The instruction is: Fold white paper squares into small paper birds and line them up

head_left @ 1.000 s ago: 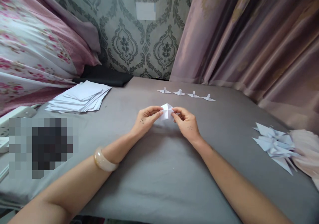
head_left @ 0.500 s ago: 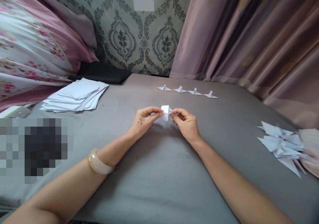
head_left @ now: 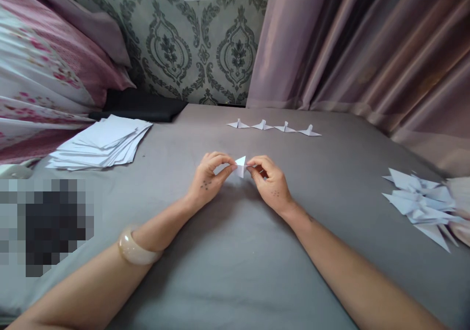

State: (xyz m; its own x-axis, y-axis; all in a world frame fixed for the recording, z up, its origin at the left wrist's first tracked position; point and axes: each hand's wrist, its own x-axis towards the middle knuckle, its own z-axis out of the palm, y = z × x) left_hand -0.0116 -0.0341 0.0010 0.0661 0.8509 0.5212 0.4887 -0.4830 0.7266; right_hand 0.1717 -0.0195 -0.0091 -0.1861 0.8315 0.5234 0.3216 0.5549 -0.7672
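A small folded white paper piece [head_left: 240, 167] is held over the grey cloth surface, between my two hands. My left hand [head_left: 213, 177] pinches its left edge between thumb and fingers. On the other side, my right hand [head_left: 270, 179] pinches the paper's right edge in the same way. The top of the piece shows a pointed, slanting flap, and a squarer part hangs below it. Its fine folds are too small to make out. Farther back stands a row of several folded paper birds [head_left: 263, 125], wing tips close together.
A stack of white paper sheets [head_left: 99, 141] lies at the left, before a black folded item [head_left: 143, 106]. Larger folded paper shapes [head_left: 422, 202] are heaped at the right edge. Pink curtains [head_left: 323, 41] and a patterned wall [head_left: 201, 51] bound the far side.
The top of the folded paper has gone from a squarish outline to a slanted point. Both hands keep their pinch on it. The camera view has tilted down slightly.
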